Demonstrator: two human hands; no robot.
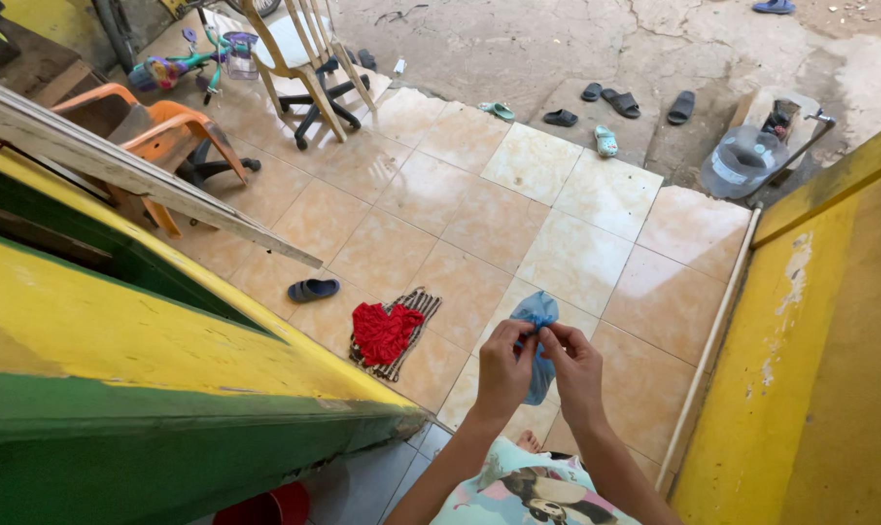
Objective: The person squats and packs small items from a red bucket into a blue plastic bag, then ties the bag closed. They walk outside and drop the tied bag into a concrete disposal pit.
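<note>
While both hands meet in front of the body, the left hand and the right hand pinch the same thing between them: a thin, crumpled blue plastic bag that rises in a puff above the fingers and hangs in a limp tail below them. Each hand is nearly closed, thumb and forefinger pressed together on the film at its gathered middle, the other fingers curled in loosely behind. The bag is held in the air over the glossy beige floor tiles, touching nothing but the fingers.

Judging by the grip, the step in hand looks like working at the bag's gathered neck, either twisting it or picking it apart; which of the two cannot be told from this view. Such thin film would call for small, opposed pulls of the fingertips rather than force, since it could tear or slip.

Down on the tiles, left of the hands, a red crumpled cloth lies on a striped mat, with a dark blue sandal near it. Farther off stand an orange plastic chair and a clear water jug.
</note>
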